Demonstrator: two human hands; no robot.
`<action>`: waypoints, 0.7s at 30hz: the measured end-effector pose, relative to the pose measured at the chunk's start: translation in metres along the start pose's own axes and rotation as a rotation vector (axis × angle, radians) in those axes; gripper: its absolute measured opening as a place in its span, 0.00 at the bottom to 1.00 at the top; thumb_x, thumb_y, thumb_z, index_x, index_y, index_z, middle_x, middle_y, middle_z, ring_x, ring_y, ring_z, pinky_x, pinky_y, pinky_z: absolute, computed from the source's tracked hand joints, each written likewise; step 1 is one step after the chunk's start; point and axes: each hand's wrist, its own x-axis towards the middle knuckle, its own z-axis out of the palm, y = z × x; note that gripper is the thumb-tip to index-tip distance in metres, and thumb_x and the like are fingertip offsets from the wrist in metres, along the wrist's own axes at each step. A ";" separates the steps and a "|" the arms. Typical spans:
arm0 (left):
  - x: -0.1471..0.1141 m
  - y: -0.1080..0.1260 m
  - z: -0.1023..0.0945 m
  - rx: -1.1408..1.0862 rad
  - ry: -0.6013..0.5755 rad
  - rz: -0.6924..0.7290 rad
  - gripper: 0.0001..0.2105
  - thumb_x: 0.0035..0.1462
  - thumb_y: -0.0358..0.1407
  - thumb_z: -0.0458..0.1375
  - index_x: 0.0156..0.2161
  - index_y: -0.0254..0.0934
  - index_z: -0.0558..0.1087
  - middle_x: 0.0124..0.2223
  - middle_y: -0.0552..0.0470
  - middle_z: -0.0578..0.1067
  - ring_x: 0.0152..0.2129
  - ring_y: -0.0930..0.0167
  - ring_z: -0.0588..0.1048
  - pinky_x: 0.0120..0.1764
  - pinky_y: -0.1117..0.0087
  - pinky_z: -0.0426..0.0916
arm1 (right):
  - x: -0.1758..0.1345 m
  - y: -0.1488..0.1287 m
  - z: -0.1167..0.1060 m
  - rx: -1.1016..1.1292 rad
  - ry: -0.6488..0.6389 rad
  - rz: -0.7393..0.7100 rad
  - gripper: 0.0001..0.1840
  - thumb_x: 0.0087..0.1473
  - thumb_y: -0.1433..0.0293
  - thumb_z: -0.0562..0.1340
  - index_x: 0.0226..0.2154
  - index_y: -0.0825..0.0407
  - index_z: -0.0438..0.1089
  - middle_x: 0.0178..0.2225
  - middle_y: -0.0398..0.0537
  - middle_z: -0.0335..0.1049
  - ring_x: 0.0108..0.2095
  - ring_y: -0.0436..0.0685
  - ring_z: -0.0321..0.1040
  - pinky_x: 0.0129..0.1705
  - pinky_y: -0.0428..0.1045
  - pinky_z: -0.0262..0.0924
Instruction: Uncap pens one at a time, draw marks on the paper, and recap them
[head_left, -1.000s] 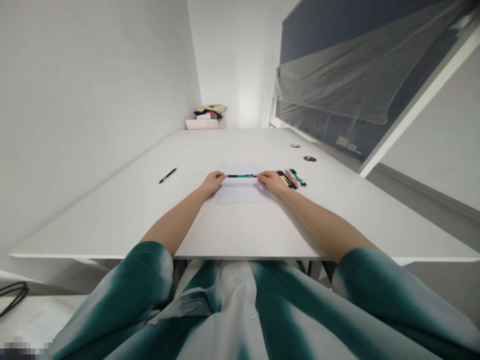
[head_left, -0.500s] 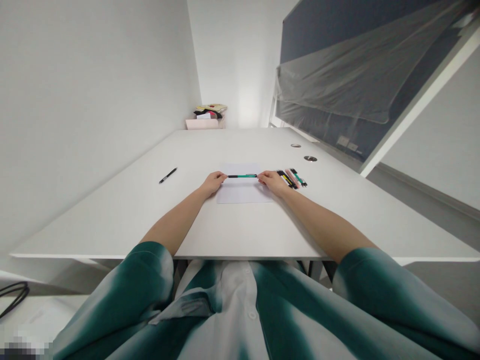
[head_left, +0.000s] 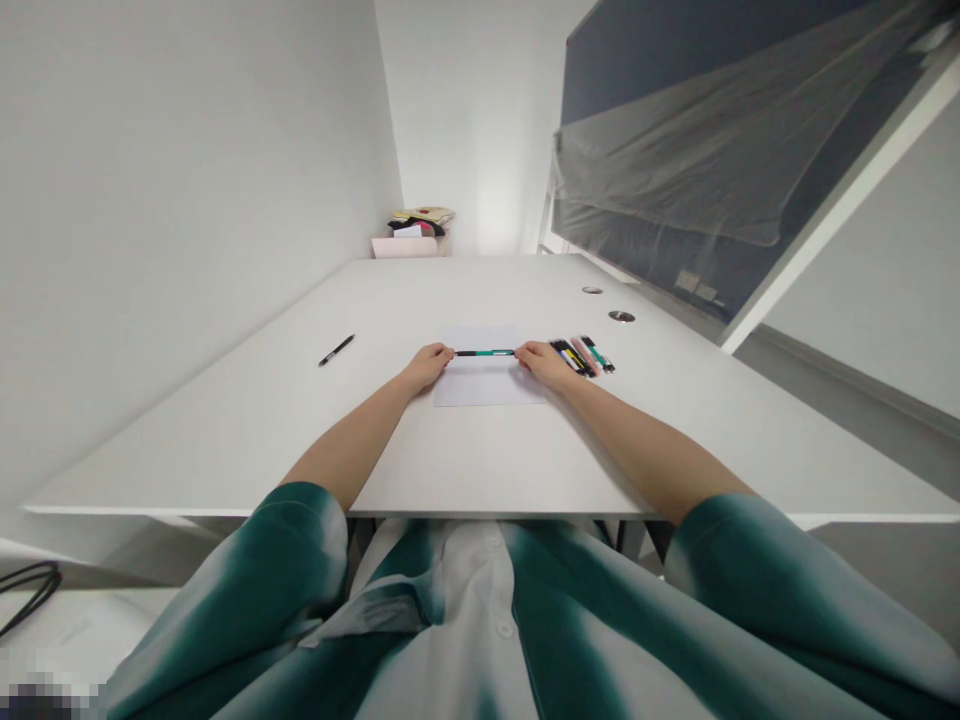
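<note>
A green and black pen (head_left: pixel 484 352) lies crosswise between my two hands, above a sheet of white paper (head_left: pixel 487 388). The black end is pinched by the closed fingers of my left hand (head_left: pixel 430 365). My right hand (head_left: pixel 545 364) is closed on the pen's green end. Just beyond my right hand lies a row of several pens (head_left: pixel 584 356), in black, yellow, pink and green; my hand hides part of the nearest ones. Apart from these, a black pen (head_left: pixel 337 350) rests slanted on the table to the left of my left hand.
The white table (head_left: pixel 247 440) runs back to a pale pink box (head_left: pixel 405 247) with cloth items on it. Two round metal discs (head_left: pixel 622 316) are set near the right edge. A wall stands along the left side, and a dark panel (head_left: pixel 637 130) with clear plastic sheeting is on the right.
Almost nothing differs. Both hands keep the same hold on the green and black pen, and the pen stays level in the same place.
</note>
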 end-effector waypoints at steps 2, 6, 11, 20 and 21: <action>0.001 -0.002 0.000 0.002 -0.009 0.000 0.14 0.50 0.46 0.59 0.25 0.38 0.68 0.22 0.56 0.64 0.22 0.72 0.60 0.28 0.70 0.54 | 0.001 0.001 0.000 0.004 -0.003 -0.002 0.11 0.51 0.62 0.61 0.23 0.51 0.65 0.20 0.40 0.62 0.23 0.50 0.56 0.28 0.46 0.50; 0.002 -0.004 0.000 0.023 -0.018 0.025 0.14 0.52 0.46 0.57 0.25 0.38 0.67 0.21 0.56 0.63 0.21 0.72 0.60 0.28 0.70 0.54 | 0.001 0.003 0.001 0.011 0.003 -0.017 0.13 0.50 0.59 0.60 0.24 0.51 0.66 0.20 0.40 0.61 0.23 0.50 0.55 0.28 0.47 0.49; -0.002 0.001 -0.001 0.071 -0.014 0.043 0.15 0.54 0.46 0.57 0.24 0.37 0.67 0.20 0.56 0.62 0.20 0.73 0.59 0.27 0.69 0.54 | -0.001 0.001 0.001 0.010 -0.008 -0.033 0.15 0.51 0.57 0.59 0.23 0.51 0.64 0.20 0.41 0.60 0.23 0.50 0.53 0.29 0.47 0.48; -0.003 0.004 -0.001 0.099 -0.014 0.056 0.17 0.55 0.47 0.55 0.23 0.38 0.65 0.20 0.56 0.61 0.19 0.73 0.58 0.27 0.69 0.53 | -0.002 -0.002 -0.001 -0.017 -0.015 -0.034 0.14 0.53 0.61 0.56 0.22 0.51 0.63 0.20 0.41 0.60 0.23 0.50 0.53 0.29 0.47 0.48; -0.003 0.003 -0.001 0.099 -0.013 0.053 0.17 0.55 0.47 0.55 0.23 0.38 0.65 0.20 0.56 0.61 0.19 0.73 0.58 0.27 0.69 0.53 | -0.002 -0.002 -0.001 -0.019 -0.014 -0.035 0.14 0.54 0.61 0.56 0.22 0.51 0.63 0.20 0.40 0.60 0.22 0.50 0.53 0.29 0.47 0.48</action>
